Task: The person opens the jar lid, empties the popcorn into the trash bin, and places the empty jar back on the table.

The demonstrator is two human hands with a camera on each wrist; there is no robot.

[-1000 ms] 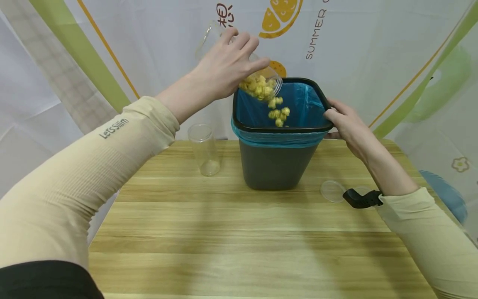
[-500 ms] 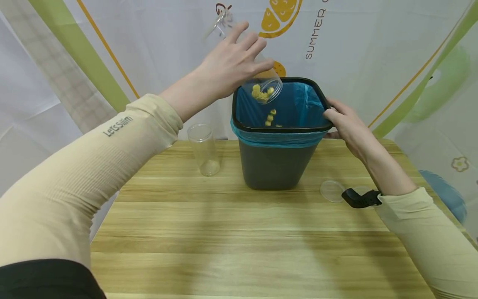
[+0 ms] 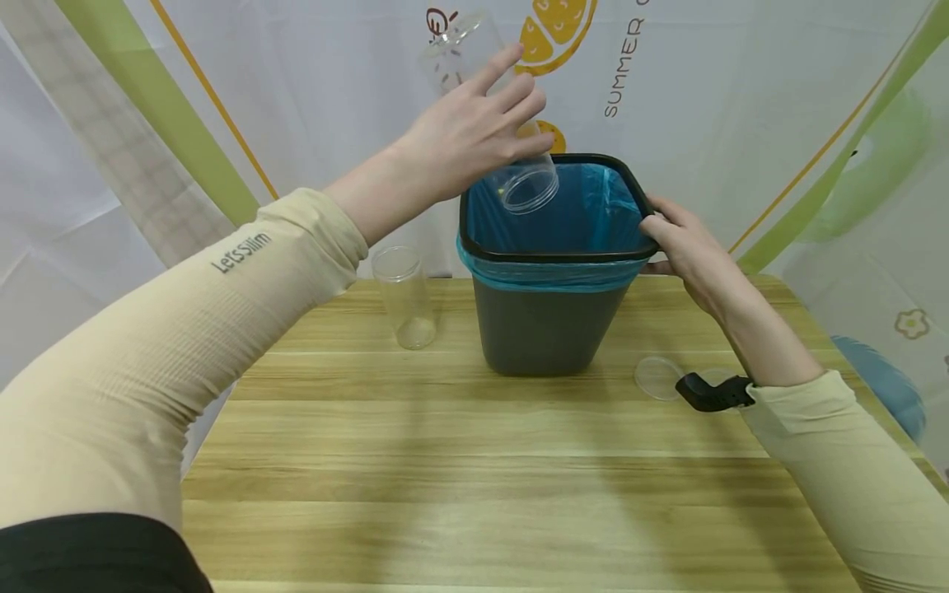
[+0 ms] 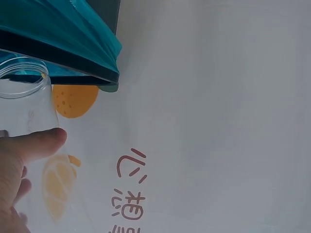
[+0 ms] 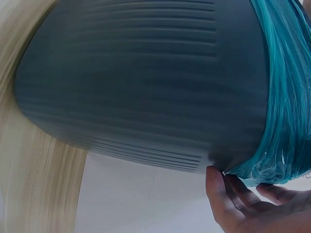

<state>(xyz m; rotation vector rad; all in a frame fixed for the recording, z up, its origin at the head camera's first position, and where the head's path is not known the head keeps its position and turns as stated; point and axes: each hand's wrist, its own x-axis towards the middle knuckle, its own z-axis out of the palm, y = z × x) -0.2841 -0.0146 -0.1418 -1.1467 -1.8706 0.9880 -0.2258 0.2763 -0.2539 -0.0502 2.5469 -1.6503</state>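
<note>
In the head view a dark grey trash bin [image 3: 552, 329] stands on the table, lined with a blue plastic bag [image 3: 556, 277] folded over its black rim. My left hand [image 3: 478, 123] grips a clear jar [image 3: 465, 56], tipped mouth-down over the bin's opening. Only a tiny yellow bit shows near the jar's mouth; the left wrist view shows the jar [image 4: 31, 114] see-through, with my thumb along its side. My right hand [image 3: 689, 251] holds the bin's right rim, thumb on top. Its fingers [image 5: 216, 189] reach under the bag's edge in the right wrist view.
A second clear jar [image 3: 408, 305] stands upright on the wooden table [image 3: 474, 478], left of the bin. Right of the bin lies a clear round lid [image 3: 656, 379], with another partly behind the black wrist strap [image 3: 712, 393]. A printed white curtain [image 3: 334, 99] hangs behind.
Yellow popcorn-like pieces have poured out of the jar into the bin. My left hand has tipped the jar steeper and moved slightly right. My right hand stays on the rim.
</note>
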